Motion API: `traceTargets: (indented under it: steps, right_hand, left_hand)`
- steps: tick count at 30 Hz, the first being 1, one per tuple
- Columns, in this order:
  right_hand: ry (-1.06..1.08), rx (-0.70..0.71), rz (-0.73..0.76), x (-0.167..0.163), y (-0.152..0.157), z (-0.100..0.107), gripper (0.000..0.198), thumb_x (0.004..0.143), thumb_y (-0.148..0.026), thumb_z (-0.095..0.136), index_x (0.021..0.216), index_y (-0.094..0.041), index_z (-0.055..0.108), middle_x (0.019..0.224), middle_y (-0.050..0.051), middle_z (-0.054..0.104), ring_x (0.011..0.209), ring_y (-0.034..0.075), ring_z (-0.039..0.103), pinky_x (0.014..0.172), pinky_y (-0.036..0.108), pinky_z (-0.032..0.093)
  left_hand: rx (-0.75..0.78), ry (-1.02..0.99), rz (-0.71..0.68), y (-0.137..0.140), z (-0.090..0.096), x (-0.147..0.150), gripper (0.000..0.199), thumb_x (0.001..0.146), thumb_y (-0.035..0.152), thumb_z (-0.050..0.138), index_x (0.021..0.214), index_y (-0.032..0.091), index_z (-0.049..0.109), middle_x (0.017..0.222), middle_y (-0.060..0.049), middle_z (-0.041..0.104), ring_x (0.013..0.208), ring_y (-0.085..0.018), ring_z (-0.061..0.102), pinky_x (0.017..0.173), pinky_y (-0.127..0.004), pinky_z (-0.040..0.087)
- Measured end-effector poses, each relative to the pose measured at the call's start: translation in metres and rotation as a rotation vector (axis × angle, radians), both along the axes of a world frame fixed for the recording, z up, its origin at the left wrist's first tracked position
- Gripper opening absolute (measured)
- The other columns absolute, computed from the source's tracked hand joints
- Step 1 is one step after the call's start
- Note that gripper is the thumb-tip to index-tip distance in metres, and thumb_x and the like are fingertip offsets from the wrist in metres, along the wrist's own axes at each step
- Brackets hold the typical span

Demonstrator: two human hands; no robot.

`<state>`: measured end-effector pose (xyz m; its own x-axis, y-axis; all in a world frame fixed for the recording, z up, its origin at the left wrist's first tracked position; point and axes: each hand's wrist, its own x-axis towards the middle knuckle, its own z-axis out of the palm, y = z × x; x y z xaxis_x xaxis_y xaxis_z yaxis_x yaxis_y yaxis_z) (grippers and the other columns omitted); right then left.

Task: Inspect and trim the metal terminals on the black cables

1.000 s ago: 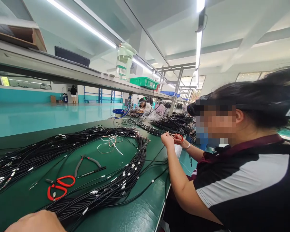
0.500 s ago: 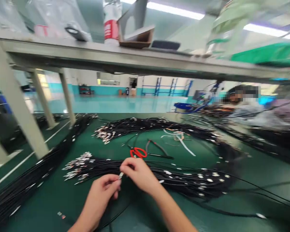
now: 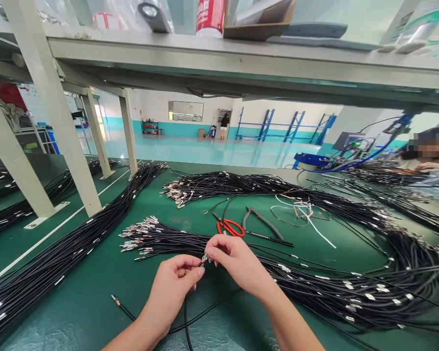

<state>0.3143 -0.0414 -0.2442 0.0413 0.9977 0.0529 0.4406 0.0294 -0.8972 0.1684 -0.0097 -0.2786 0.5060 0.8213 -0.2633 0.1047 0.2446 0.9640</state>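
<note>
Toward the near edge of the green table, the left hand pinches a black cable close behind its metal terminal, which the right hand grips in its fingertips, presumably to steady it.

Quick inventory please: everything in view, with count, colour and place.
Table: one, green, foreground
Held cable: one, black with shiny tip, lower centre
Loose cable end: one, black, lower left
Cable bundles: several, black, across the table
Red-handled tool: one, red, mid-table
Pliers: one, grey, right of that tool
Slim tool: one, dark, beside the pliers
White strip: one, white, farther right
Shelf: one, pale, above the table
Shelf items: several, mixed colours, overhead
Round container: one, blue, background right
Racks: several, blue, far wall
People: two, dark-haired, far wall and right edge
Left hand: one, bare, on held cable
Right hand: one, bare, at that cable's tip
</note>
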Motion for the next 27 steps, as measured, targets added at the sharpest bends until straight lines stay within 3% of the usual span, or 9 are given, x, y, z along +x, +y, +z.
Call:
traceTargets:
  steps: [7, 16, 22, 27]
  right_hand:
    - [0.057, -0.02, 0.033, 0.0008, -0.0002, -0.0019, 0.02, 0.079, -0.028, 0.049, 0.073, -0.01, 0.054, 0.068, 0.001, 0.053, 0.061, 0.006, 0.046, 0.059, 0.018, 0.038]
    - [0.05, -0.06, -0.001, -0.0006, -0.0003, -0.0029, 0.02, 0.077, -0.028, 0.049, 0.073, -0.009, 0.055, 0.066, 0.001, 0.054, 0.058, 0.006, 0.046, 0.056, 0.018, 0.038]
    - [0.062, -0.08, -0.016, -0.0008, 0.0011, -0.0072, 0.023, 0.077, -0.032, 0.05, 0.074, -0.01, 0.054, 0.065, 0.001, 0.054, 0.057, 0.006, 0.046, 0.055, 0.018, 0.038]
    - [0.087, -0.093, -0.018, -0.0016, 0.0033, -0.0078, 0.023, 0.078, -0.032, 0.05, 0.073, -0.009, 0.053, 0.065, 0.001, 0.053, 0.057, 0.006, 0.045, 0.055, 0.018, 0.038]
  left_hand:
    - [0.027, -0.033, 0.075, -0.0002, -0.0006, -0.0018, 0.047, 0.059, 0.04, 0.059, 0.092, 0.006, 0.054, 0.079, -0.004, 0.052, 0.056, 0.005, 0.039, 0.052, -0.005, 0.034]
    - [0.019, -0.044, 0.063, -0.0001, -0.0035, -0.0028, 0.046, 0.06, 0.041, 0.058, 0.09, 0.005, 0.053, 0.078, -0.003, 0.051, 0.055, 0.006, 0.039, 0.052, -0.005, 0.034]
    - [0.025, -0.015, 0.045, -0.0004, -0.0049, -0.0023, 0.052, 0.062, 0.042, 0.057, 0.104, 0.013, 0.051, 0.066, 0.001, 0.042, 0.052, 0.006, 0.038, 0.051, -0.004, 0.033]
    - [0.016, 0.007, 0.049, 0.0005, -0.005, -0.0019, 0.052, 0.061, 0.043, 0.058, 0.102, 0.011, 0.052, 0.069, 0.0, 0.045, 0.054, 0.006, 0.04, 0.051, -0.004, 0.033]
